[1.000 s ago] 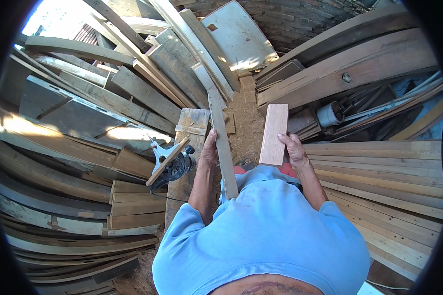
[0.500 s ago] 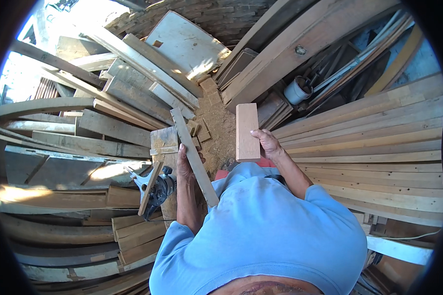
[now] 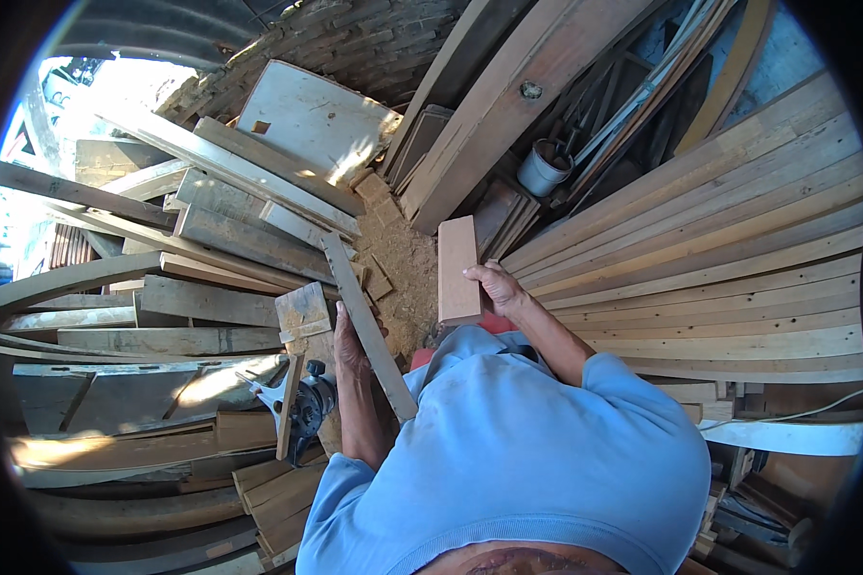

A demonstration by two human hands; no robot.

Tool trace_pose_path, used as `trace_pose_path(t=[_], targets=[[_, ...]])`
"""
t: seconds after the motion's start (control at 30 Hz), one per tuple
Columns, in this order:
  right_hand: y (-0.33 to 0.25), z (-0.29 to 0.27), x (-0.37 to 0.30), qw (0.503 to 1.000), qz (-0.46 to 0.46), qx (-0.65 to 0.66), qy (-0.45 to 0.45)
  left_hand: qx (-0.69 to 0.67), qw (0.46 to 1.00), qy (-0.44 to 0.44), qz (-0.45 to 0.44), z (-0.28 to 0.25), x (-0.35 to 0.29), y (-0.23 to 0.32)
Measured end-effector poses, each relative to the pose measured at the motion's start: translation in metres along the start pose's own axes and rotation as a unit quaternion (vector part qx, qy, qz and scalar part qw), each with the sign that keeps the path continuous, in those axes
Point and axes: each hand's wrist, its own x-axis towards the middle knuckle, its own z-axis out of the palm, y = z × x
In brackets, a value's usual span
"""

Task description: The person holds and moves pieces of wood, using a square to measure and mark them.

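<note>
In my left hand [image 3: 352, 345] is a long, narrow grey wooden strip [image 3: 366, 326], slanting from the upper left down toward my shirt. The fingers pass behind it and are partly hidden. My right hand [image 3: 497, 287] grips a thick, pinkish-brown wooden block [image 3: 457, 268] by its right side, thumb on the upper face. Strip and block are held apart. Left of my left hand, a power tool [image 3: 309, 402] with a black and silver body stands by a board [image 3: 304, 310], and a short wooden piece lies across it.
Stacked planks [image 3: 221, 240] crowd the left side, and long boards [image 3: 719, 307] fan out on the right. Beyond my hands is a sawdust-covered floor [image 3: 408, 259] with small offcuts. A white bucket [image 3: 545, 168] and a pale panel [image 3: 312, 120] stand farther off.
The view has shifted, so the surroundings sit farther left. The block in my right hand has tilted slightly and shows more of its side. Both hands keep their holds.
</note>
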Motion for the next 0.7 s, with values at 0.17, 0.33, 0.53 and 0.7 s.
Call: trace_pose_path(t=[0.17, 0.33, 0.53, 0.7], targets=[[-0.01, -0.002, -0.007, 0.999, 0.004, -0.006, -0.045, 0.007, 1.0, 0.012, -0.02, 0.007, 0.006, 0.0], [-0.027, 0.02, -0.017, 0.994, 0.041, 0.079, -0.066, -0.028, 0.998, -0.012, -0.057, -0.02, 0.02, -0.003], [-0.033, 0.036, -0.024, 0.991, 0.045, 0.095, -0.086, -0.089, 0.991, 0.069, -0.066, -0.008, 0.037, 0.01], [-0.036, 0.047, -0.034, 0.992, 0.05, 0.061, -0.101, -0.229, 0.971, 0.031, -0.061, -0.023, 0.046, -0.001]])
